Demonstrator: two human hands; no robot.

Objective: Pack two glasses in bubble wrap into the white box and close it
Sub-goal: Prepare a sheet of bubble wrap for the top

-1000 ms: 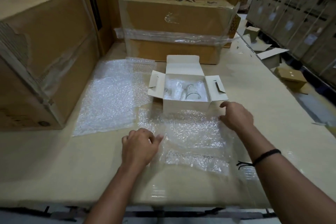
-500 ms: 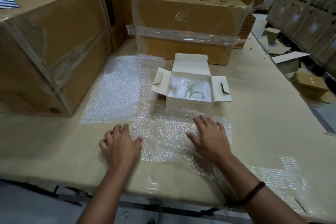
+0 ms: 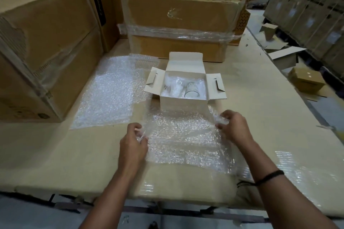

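A white box [image 3: 183, 102] stands open on the table, its lid and both side flaps spread out. Inside it a clear glass [image 3: 191, 89] shows on the right, and a second shape in bubble wrap [image 3: 172, 87] lies on the left. In front of the box lies a sheet of bubble wrap [image 3: 183, 139]. My left hand [image 3: 133, 141] pinches the sheet's left edge. My right hand [image 3: 232, 126] pinches its far right corner, which is lifted off the table.
Another bubble wrap sheet [image 3: 109, 93] lies flat to the left of the box. A taped brown carton [image 3: 178, 24] stands behind the box and a big carton [image 3: 42, 48] at the left. Flattened small boxes [image 3: 305, 80] lie beyond the table's right edge.
Both hands lay flat on the sheet half a second ago. Now they have moved apart to its left edge and right corner and pinched it, lifting the right corner.
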